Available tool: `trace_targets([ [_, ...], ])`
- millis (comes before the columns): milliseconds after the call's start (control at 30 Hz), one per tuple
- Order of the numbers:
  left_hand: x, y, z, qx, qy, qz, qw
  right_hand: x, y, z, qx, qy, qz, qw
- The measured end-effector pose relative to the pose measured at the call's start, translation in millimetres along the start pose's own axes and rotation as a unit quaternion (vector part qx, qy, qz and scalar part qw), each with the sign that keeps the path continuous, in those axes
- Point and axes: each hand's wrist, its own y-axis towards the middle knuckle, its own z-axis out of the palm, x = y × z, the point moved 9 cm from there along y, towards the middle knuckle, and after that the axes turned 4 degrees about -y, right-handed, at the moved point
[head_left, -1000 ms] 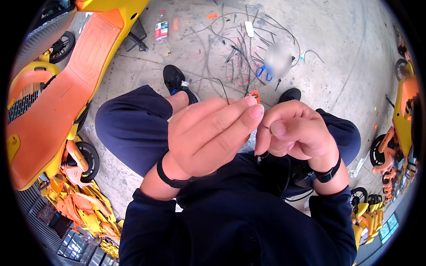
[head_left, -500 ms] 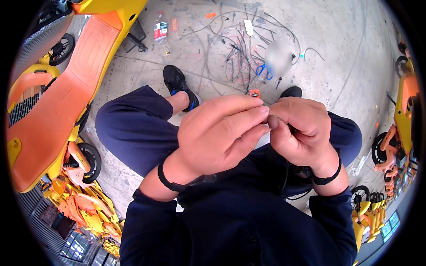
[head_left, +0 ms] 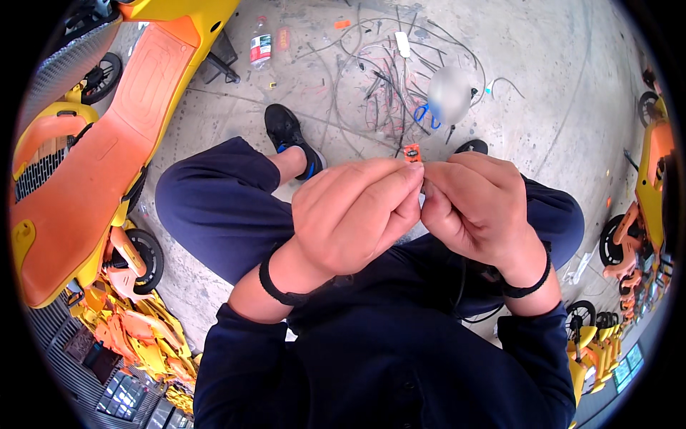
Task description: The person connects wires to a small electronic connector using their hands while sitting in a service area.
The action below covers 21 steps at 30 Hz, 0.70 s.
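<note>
Navy trousers (head_left: 221,207) lie below the left hand (head_left: 350,214) and right hand (head_left: 486,207), whose fingers (head_left: 407,176) meet, pinching a small item (head_left: 426,189), mostly hidden between the tips. Just beyond shows an orange packet (head_left: 412,152).

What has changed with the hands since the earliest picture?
The left hand shifted slightly right, its fingers curling in; its gap to the right hand closed, so their fingertips now meet. Anything pinched there is hidden. The bottle and cables stayed put.
</note>
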Motion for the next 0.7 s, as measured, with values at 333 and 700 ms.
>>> trace_targets([
  [333, 8, 2, 1, 0.008, -0.046, -0.060, 0.997, -4, 0, 4, 0.032, 0.036, 0.028, 0.998],
  [700, 18, 2, 0, -0.010, -0.115, -0.132, 0.985, -2, 1, 2, 0.024, 0.044, 0.021, 0.999],
])
